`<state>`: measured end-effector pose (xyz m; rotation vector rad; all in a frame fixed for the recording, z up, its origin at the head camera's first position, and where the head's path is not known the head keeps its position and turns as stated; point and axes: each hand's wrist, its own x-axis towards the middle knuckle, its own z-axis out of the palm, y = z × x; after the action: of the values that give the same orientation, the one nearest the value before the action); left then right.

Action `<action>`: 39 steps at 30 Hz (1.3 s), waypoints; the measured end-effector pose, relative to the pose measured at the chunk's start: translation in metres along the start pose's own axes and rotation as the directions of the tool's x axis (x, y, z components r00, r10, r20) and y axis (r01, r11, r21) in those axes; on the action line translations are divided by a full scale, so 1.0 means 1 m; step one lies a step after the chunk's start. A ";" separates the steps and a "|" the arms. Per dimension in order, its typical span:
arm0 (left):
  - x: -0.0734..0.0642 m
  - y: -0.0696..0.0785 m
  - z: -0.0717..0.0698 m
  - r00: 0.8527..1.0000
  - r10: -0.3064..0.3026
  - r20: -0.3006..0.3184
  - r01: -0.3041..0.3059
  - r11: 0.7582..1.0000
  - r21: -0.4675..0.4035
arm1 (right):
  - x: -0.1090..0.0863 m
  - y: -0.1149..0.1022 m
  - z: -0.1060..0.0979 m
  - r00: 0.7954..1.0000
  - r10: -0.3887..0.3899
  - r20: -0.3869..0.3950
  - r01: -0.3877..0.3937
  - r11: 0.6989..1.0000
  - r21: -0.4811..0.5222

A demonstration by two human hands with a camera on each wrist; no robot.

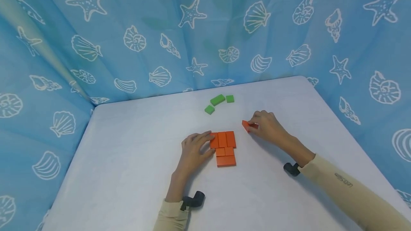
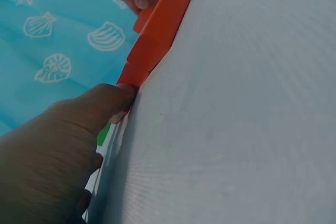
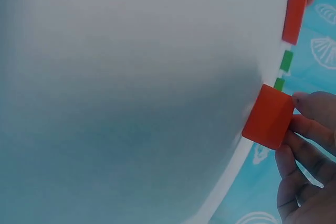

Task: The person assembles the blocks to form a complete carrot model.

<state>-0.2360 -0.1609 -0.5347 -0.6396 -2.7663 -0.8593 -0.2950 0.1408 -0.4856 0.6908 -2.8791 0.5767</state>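
Observation:
Flat orange blocks lie together on the table in the head view: a top row of three upright blocks (image 1: 222,139), two small blocks (image 1: 224,152) below, and a wide block (image 1: 226,161) at the bottom. My left hand (image 1: 194,149) rests at the left side of this group, fingertips on the top-left block, thumb against the left edge of the small blocks. To the right of the group, my right hand (image 1: 266,126) pinches another orange block (image 3: 269,116) between thumb and fingers. That block is apart from the group and tilted; fingers hide part of it.
Behind the orange group lie a long green block (image 1: 217,99) and two small green blocks, one at the right (image 1: 230,98) and one nearer (image 1: 209,109). The white table (image 1: 128,159) ends at a blue curtain (image 1: 205,31) with shell prints.

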 end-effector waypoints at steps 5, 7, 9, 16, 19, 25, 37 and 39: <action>0.001 -0.001 0.000 1.000 0.014 -0.010 -0.014 1.000 0.003 | -0.018 -0.008 -0.001 1.000 -0.010 -0.004 0.010 0.999 0.048; 0.002 -0.001 0.000 1.000 0.014 -0.005 -0.014 1.000 0.008 | -0.025 -0.011 -0.001 1.000 -0.015 -0.003 0.015 0.998 0.065; 0.003 0.000 -0.001 1.000 0.012 -0.001 -0.012 1.000 0.007 | -0.032 -0.015 -0.001 1.000 -0.025 -0.001 0.025 0.997 0.079; 0.003 0.002 -0.005 1.000 0.000 0.004 0.000 1.000 0.010 | -0.053 -0.030 0.000 0.996 -0.088 -0.014 0.089 0.991 0.100; 0.003 0.002 -0.006 1.000 -0.006 0.010 0.006 1.000 0.004 | -0.061 -0.036 0.001 0.992 -0.124 -0.018 0.125 0.986 0.107; 0.001 0.003 -0.006 1.000 -0.019 0.012 0.019 1.000 -0.010 | -0.078 -0.046 0.001 0.977 -0.210 0.026 0.201 0.959 0.198; -0.001 0.002 -0.002 1.000 -0.025 0.012 0.025 0.999 -0.019 | -0.094 -0.064 0.001 0.943 -0.331 0.023 0.322 0.931 0.170; -0.001 0.002 0.000 1.000 -0.018 0.011 0.018 0.999 -0.029 | -0.097 -0.065 -0.001 0.944 -0.328 0.036 0.320 0.936 0.148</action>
<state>-0.2339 -0.1600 -0.5337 -0.6270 -2.7777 -0.9042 -0.1791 0.1278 -0.4830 1.1944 -2.7062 0.7231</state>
